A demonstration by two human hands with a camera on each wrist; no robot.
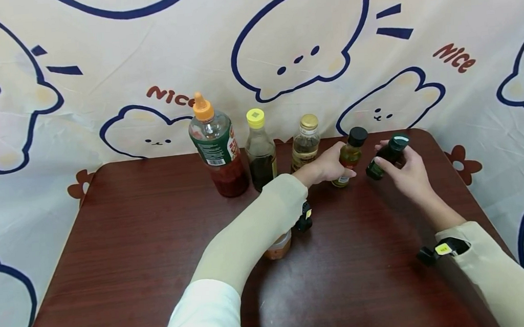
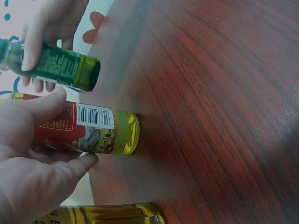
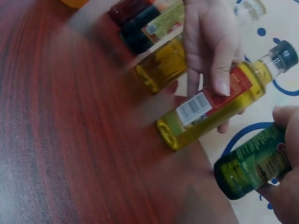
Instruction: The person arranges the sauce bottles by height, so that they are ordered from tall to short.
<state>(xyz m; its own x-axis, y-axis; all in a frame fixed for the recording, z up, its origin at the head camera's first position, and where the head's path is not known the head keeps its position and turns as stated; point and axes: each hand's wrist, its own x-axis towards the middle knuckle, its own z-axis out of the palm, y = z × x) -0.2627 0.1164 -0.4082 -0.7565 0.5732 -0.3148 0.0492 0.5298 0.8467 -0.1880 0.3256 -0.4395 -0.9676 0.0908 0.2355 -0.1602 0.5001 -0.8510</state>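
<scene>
My left hand (image 1: 326, 166) grips a bottle of yellow oil (image 2: 96, 126) with a black cap and a red label, its fingers and thumb wrapped round the sides. The bottle stands upright at the back right of the table, its base at the wood. To its right, my right hand (image 1: 410, 172) holds a small green glass bottle (image 3: 254, 163) with a dark green cap, tilted and raised off the table. Just left of my left hand is a bottle of pale yellow liquid (image 1: 304, 147) with a gold cap, partly covered by that hand and wrist.
Along the back stand a large squeeze bottle of red sauce (image 1: 229, 173) with an orange nozzle and a bottle of dark liquid (image 1: 261, 153) with a yellow cap. A small jar (image 1: 278, 249) is half hidden under the left sleeve. A printed cloth (image 1: 142, 55) hangs behind the table (image 1: 126, 256).
</scene>
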